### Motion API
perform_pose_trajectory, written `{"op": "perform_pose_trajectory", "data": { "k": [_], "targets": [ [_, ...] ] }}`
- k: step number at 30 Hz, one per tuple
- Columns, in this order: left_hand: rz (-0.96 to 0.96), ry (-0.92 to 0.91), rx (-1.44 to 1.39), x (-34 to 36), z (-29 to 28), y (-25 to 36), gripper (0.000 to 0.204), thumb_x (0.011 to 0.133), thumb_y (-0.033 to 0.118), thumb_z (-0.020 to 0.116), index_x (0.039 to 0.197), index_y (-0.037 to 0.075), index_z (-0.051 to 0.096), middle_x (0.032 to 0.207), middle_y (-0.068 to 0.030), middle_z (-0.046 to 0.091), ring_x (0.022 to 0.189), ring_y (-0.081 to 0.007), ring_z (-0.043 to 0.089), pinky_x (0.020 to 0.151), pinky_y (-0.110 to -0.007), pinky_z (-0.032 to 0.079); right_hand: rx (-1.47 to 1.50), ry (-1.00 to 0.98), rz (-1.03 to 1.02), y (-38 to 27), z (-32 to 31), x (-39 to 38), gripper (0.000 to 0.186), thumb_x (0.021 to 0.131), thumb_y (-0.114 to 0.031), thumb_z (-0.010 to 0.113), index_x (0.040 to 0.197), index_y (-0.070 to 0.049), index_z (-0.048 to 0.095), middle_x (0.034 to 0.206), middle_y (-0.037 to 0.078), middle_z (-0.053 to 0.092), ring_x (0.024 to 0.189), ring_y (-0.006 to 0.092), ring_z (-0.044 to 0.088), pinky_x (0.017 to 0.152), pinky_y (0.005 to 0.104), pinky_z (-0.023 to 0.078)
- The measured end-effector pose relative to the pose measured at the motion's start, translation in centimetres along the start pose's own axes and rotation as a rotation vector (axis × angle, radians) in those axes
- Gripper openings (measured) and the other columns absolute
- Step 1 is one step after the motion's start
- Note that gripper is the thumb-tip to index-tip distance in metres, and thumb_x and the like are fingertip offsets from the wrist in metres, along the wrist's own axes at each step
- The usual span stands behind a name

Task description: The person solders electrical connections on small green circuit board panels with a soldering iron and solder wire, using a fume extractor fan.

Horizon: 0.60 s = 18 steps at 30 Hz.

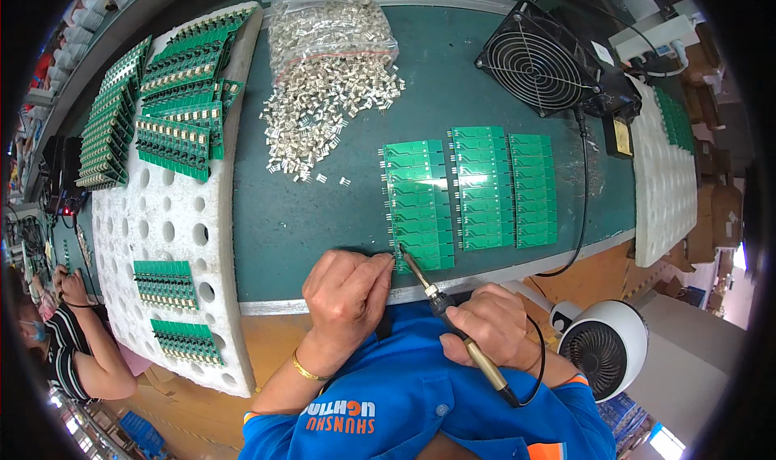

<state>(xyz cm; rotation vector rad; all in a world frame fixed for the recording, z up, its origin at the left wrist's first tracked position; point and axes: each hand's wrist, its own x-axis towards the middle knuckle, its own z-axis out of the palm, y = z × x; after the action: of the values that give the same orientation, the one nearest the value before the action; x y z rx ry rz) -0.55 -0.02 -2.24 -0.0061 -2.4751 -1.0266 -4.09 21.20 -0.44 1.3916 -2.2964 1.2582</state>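
Note:
My right hand [491,324] is wrapped round a soldering iron [483,366] with a brass-coloured handle and a black cable. Its tip meets the lower left part of a green circuit board panel [420,209], the leftmost of three panels lying on the mat. At that panel's left edge, my left hand [346,298] is closed, thumb and fingers pinched together near the iron's tip. What it pinches is too small to make out. The middle panel [485,189] and right panel [533,193] lie alongside. White connectors with pins stick out along the left edges of the left and middle panels.
A heap of small white connectors [323,116] spills from a clear bag [331,31]. A black fan [537,68] stands at the back right, its cable crossing the mat. White foam boards [174,234] flank the mat, holding finished-looking circuit boards [182,96]. Another person [89,339] sits far left.

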Motion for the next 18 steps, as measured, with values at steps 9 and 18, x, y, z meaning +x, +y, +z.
{"op": "perform_pose_trajectory", "data": {
  "k": [9, 18],
  "targets": [
    [-0.012, 0.006, -0.023, -0.12, -0.19, 0.01, 0.017, 0.071, -0.003, 0.079, 0.084, 0.004, 0.071, 0.069, -0.0079, 0.062, 0.063, -0.0238, 0.058, 0.057, -0.034, 0.047, 0.027, 0.054, 0.007, -0.06, -0.31, -0.06, 0.030, 0.085, -0.020, 0.075, 0.102, 0.001, 0.063, 0.068, 0.006, 0.060, 0.053, 0.0198, 0.057, 0.050, 0.0308, 0.047],
    [-0.029, -0.015, -0.034, -0.20, -0.44, 0.16, 0.015, 0.072, -0.002, 0.079, 0.083, 0.004, 0.071, 0.071, -0.0079, 0.065, 0.064, -0.0239, 0.059, 0.059, -0.034, 0.047, 0.062, 0.096, 0.049, 0.08, -0.29, -0.08, 0.025, 0.084, -0.017, 0.073, 0.099, 0.000, 0.063, 0.067, 0.006, 0.060, 0.052, 0.0191, 0.057, 0.049, 0.0306, 0.047]
  ]
}}
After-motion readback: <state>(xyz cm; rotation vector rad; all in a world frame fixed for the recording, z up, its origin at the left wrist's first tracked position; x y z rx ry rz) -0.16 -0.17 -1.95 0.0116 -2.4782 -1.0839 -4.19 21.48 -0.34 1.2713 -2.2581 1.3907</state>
